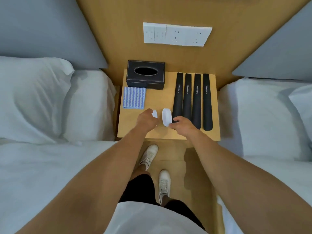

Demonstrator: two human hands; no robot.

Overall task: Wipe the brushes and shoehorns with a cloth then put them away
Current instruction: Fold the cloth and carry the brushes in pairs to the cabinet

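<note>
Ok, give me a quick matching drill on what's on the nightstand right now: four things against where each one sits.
Things:
1. tissue box
2. striped cloth
3. four shoehorns
4. white brush

Places:
A. right side of the top, side by side
B. back left corner
C. held at its near end by the right hand
D. flat, just in front of the tissue box

Pairs: 1-B, 2-D, 3-A, 4-C

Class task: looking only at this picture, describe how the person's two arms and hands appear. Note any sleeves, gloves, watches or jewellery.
Both arms are bare from the upper arm to the fingertips; no sleeve reaches into view along them. The left hand and the right hand wear no gloves, and no watch, bracelet or ring can be seen. No markings show on either forearm.
</note>
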